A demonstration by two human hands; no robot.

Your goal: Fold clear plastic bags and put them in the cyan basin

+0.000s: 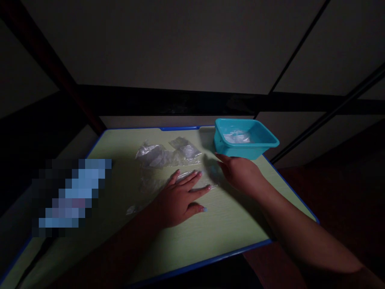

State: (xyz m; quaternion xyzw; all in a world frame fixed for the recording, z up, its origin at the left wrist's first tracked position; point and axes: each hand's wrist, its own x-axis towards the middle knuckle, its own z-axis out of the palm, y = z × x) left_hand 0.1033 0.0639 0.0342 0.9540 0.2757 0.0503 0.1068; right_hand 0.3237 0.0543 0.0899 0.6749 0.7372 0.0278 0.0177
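My left hand (182,198) lies flat with its fingers spread, pressing a clear plastic bag (150,182) against the table. Just beyond it rests a second, crumpled clear plastic bag (164,155), loosely spread out. My right hand (240,172) hovers at the near side of a turquoise plastic basket (245,150). One of its fingers points left, apart from the others, and nothing shows between them; the remaining fingers are partly hidden. Inside the basket is more clear plastic (237,137).
The pale green table (192,249) has a blue rim. On its left side sits a pixelated device (81,188) with a dark cable (36,257). Light cabinet panels (168,44) stand behind the table's far edge. The room is dim.
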